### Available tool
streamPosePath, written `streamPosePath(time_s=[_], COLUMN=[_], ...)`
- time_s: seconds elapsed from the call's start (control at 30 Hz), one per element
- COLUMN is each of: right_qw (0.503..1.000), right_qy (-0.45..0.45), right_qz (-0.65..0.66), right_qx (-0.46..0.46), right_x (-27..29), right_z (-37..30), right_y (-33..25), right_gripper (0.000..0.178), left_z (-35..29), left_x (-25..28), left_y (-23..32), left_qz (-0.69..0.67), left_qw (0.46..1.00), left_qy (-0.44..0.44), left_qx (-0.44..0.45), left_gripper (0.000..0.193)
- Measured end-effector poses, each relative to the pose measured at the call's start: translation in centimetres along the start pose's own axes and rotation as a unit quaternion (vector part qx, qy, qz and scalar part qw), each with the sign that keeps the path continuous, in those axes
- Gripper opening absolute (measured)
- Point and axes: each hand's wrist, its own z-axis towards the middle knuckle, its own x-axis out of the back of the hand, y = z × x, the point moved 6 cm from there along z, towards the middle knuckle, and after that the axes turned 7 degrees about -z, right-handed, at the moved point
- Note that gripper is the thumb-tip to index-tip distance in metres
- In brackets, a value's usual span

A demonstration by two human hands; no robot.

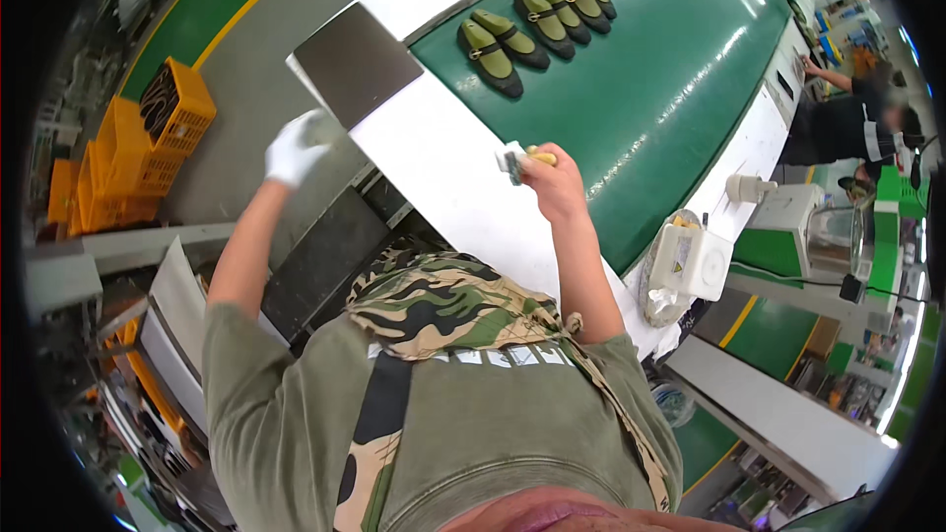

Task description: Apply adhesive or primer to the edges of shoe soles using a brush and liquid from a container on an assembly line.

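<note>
My left hand (pixel 293 150), in a white glove, hovers past the left edge of the white worktop (pixel 419 153). Its fingers are slightly smeared, but look apart from the thumb, with nothing plain between them. My bare right hand (pixel 558 183) is closed around a small brush (pixel 542 157) with a yellowish wooden handle, held over the worktop beside the green belt. White and grey-green shows at the brush's head. Farther off, several olive-green shoes (pixel 485 51) with black toes and buckled straps stand in pairs on the green conveyor belt (pixel 631 128).
A dark square plate (pixel 358 64) lies at the worktop's left corner. To the right sit a white container (pixel 694 261) on a tray and a white-green machine (pixel 783 227). Yellow crates (pixel 138 148) are stacked on the left floor. Another person (pixel 838 123) works across the belt.
</note>
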Motion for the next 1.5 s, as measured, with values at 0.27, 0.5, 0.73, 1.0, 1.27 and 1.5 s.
streamPosePath(time_s=[0.27,0.5,0.73,1.0,1.27,1.5], right_qw=[0.96,0.892,0.869,0.899,0.953,0.969], right_qy=[0.265,0.421,0.466,0.428,0.257,0.19], right_qz=[0.076,0.147,0.151,0.064,-0.032,-0.034], right_qx=[0.045,0.07,0.064,0.066,0.156,0.151], right_x=[8.9,9.4,8.2,9.5,2.5,1.0], right_z=[-5.0,-8.7,-6.9,-1.2,4.6,4.0], right_y=[-0.9,0.4,0.8,-3.0,-11.5,-9.2], right_gripper=[0.016,0.012,0.014,0.015,0.022,0.023], left_z=[21.8,28.6,29.6,29.5,13.3,5.8], left_x=[-21.9,-32.9,-33.8,-23.4,-6.0,-3.1], left_y=[20.7,21.8,20.5,18.5,29.3,31.3], left_qz=[0.162,0.398,0.352,-0.394,-0.16,-0.101], left_qw=[0.856,0.726,0.727,0.813,0.792,0.804], left_qy=[-0.217,-0.349,-0.431,-0.429,-0.167,-0.071], left_qx=[-0.441,-0.439,-0.402,-0.004,-0.565,-0.582], left_gripper=[0.064,0.031,0.053,0.056,0.054,0.048])
